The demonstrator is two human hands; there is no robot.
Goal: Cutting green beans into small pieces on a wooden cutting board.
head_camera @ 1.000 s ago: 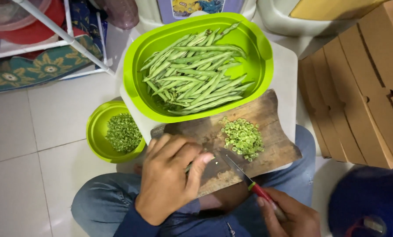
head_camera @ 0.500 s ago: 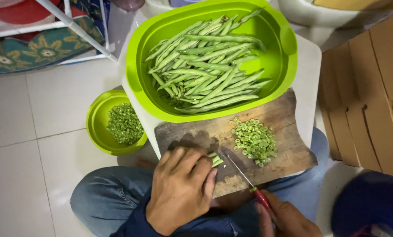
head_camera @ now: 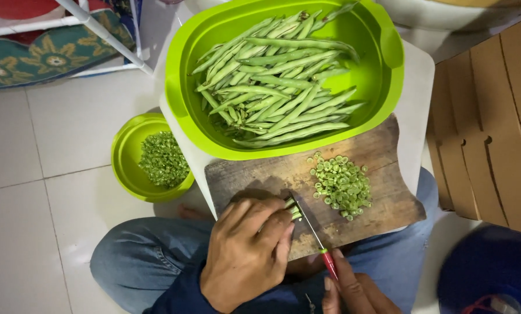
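Head view: bundle of beans point(head_camera: 293, 208) on wooden cutting board point(head_camera: 260, 174), pinned under left hand point(head_camera: 249, 250); right hand point(head_camera: 353, 291) clasps red-handled knife point(head_camera: 313, 232). Chopped pile point(head_camera: 342, 186) beside blade. Large green tub point(head_camera: 179, 104) holds whole beans point(head_camera: 278, 87); small green bowl point(head_camera: 127, 168) holds chopped bits point(head_camera: 163, 160).

Left hand point(head_camera: 246, 256) pins beans point(head_camera: 293, 208) on cutting board point(head_camera: 254, 174); right hand point(head_camera: 353, 291) holds knife point(head_camera: 313, 232) against them; cut pile point(head_camera: 342, 186) right on board.
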